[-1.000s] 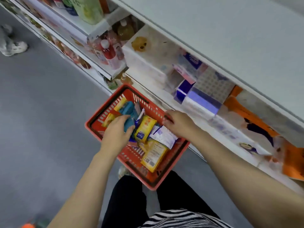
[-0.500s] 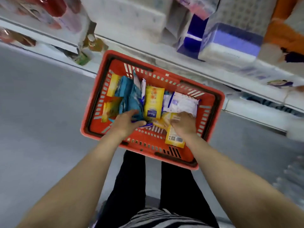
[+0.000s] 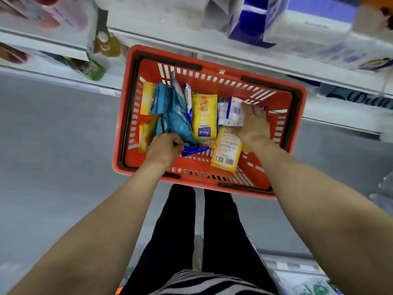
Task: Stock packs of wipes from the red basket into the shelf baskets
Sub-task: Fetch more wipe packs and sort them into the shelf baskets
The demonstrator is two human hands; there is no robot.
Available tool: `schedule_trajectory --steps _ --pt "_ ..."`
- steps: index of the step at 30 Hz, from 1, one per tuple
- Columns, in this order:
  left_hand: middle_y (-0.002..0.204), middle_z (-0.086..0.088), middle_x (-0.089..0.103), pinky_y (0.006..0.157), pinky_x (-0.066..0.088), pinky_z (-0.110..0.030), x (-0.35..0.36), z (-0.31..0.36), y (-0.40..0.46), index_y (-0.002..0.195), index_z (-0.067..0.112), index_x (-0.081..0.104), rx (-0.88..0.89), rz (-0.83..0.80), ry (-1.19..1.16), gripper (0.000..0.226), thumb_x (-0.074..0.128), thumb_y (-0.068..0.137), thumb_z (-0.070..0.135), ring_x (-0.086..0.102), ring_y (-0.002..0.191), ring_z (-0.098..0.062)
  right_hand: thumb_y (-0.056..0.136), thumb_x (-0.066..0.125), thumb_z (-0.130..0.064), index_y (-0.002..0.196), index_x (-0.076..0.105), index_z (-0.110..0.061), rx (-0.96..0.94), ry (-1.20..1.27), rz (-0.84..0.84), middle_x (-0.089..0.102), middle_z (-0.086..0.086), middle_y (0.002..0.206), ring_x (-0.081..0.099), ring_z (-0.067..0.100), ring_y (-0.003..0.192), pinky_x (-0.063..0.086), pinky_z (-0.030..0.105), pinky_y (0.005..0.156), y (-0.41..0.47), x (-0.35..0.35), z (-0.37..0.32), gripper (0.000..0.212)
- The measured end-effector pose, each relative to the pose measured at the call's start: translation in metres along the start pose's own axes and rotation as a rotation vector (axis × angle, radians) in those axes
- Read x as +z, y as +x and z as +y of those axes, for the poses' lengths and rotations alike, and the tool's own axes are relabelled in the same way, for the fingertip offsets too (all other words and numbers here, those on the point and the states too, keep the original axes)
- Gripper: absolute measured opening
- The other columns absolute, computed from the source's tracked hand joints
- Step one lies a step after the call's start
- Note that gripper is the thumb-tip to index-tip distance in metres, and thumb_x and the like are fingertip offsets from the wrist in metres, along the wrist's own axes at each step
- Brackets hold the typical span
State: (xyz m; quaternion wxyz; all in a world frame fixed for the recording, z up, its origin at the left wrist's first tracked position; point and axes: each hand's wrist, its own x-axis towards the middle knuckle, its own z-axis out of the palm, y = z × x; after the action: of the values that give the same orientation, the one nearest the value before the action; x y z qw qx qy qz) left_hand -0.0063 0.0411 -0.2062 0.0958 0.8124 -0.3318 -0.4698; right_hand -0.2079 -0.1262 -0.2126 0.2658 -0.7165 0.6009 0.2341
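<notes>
- The red basket is open at the top, so there is free entry from above.
- Packs of wipes crowd its left and middle.
- Bare floor of the basket shows along the near wall and the right side.
- The shelf edge overhangs the far rim.
- Grey floor on the left lies open.

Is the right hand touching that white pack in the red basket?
Touching. The head view shows the right hand lying on the white pack, fingers spread over its right edge, inside the red basket.
</notes>
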Motion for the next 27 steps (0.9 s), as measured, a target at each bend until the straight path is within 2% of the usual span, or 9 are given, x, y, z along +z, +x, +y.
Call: schedule_trajectory --steps 5,8,10,12,16,19,22,25,27 --pt "0.107 0.005 0.069 0.085 0.043 -0.019 -0.006 -0.004 0.004 0.115 0.014 0.069 -0.069 0.011 -0.196 0.03 0.074 0.088 0.027 0.06 0.096 -0.008 0.086 0.059 -0.062 0.132 0.058 -0.031 -0.055 -0.033 0.056 0.048 0.002 0.14 0.036 0.027 0.134 0.034 0.044 0.11 0.019 -0.013 -0.004 0.056" --pt "0.104 0.006 0.068 0.084 0.043 -0.019 -0.005 -0.004 0.006 0.115 0.014 0.07 -0.079 0.018 -0.235 0.03 0.072 0.089 0.03 0.059 0.096 -0.006 0.096 0.052 -0.036 0.116 0.062 -0.02 -0.146 0.083 0.006 0.057 0.006 0.129 0.045 0.029 0.128 0.038 0.038 0.104 0.028 -0.005 -0.007 0.027" --pt "0.104 0.006 0.069 0.087 0.044 -0.02 -0.003 -0.004 0.005 0.113 0.015 0.07 -0.09 0.023 -0.254 0.029 0.071 0.089 0.032 0.06 0.097 -0.006 0.093 0.063 -0.03 0.128 0.05 -0.018 -0.11 0.038 -0.004 0.054 0.007 0.133 0.042 0.029 0.13 0.039 0.039 0.101 0.028 -0.001 -0.012 0.039" --pt "0.102 0.008 0.069 0.088 0.046 -0.021 -0.003 -0.002 0.006 0.11 0.016 0.07 -0.107 0.018 -0.273 0.027 0.07 0.09 0.033 0.062 0.097 -0.006 0.086 0.072 -0.043 0.139 0.04 -0.016 -0.05 -0.125 -0.011 0.048 0.009 0.141 0.036 0.031 0.134 0.038 0.043 0.103 0.029 -0.007 -0.017 0.068" --pt "0.103 0.007 0.072 0.087 0.052 -0.025 -0.01 0.005 0.003 0.111 0.019 0.072 -0.09 0.075 -0.36 0.025 0.067 0.092 0.035 0.067 0.097 -0.008 0.072 0.072 -0.07 0.137 0.051 -0.021 0.016 -0.31 -0.146 0.054 0.005 0.138 0.039 0.032 0.132 0.039 0.044 0.099 0.034 -0.022 -0.019 0.084" --pt "0.108 0.011 0.07 0.087 0.052 -0.022 -0.015 0.017 -0.001 0.117 0.023 0.069 -0.071 0.116 -0.47 0.03 0.066 0.092 0.04 0.064 0.1 -0.002 0.072 0.08 -0.055 0.116 0.065 -0.022 0.03 0.153 -0.125 0.069 0.0 0.112 0.062 0.023 0.106 0.047 0.034 0.078 0.021 -0.022 -0.011 0.057" --pt "0.12 0.006 0.066 0.096 0.051 -0.032 -0.016 0.035 -0.005 0.131 0.026 0.059 -0.151 -0.056 -0.767 0.048 0.07 0.088 0.046 0.063 0.112 -0.01 0.075 0.086 -0.03 0.11 0.068 -0.016 0.164 0.945 -0.22 0.074 0.002 0.105 0.073 0.02 0.092 0.059 0.042 0.084 -0.01 -0.021 -0.018 0.041" --pt "0.12 -0.001 0.07 0.092 0.054 -0.035 -0.012 0.05 -0.009 0.129 0.018 0.059 -0.213 -0.242 -0.968 0.041 0.068 0.092 0.033 0.069 0.105 -0.014 0.079 0.083 -0.03 0.103 0.068 -0.02 0.145 1.104 -0.367 0.076 0.002 0.101 0.075 0.021 0.091 0.059 0.048 0.086 -0.036 -0.007 -0.043 0.03" --pt "0.112 -0.004 0.074 0.087 0.057 -0.039 -0.011 0.047 -0.008 0.119 0.014 0.066 -0.201 -0.163 -0.996 0.025 0.067 0.094 0.018 0.072 0.097 -0.017 0.083 0.077 -0.04 0.097 0.069 -0.022 0.133 1.08 -0.383 0.076 0.005 0.1 0.073 0.024 0.095 0.058 0.048 0.09 -0.043 0.002 -0.062 0.024"
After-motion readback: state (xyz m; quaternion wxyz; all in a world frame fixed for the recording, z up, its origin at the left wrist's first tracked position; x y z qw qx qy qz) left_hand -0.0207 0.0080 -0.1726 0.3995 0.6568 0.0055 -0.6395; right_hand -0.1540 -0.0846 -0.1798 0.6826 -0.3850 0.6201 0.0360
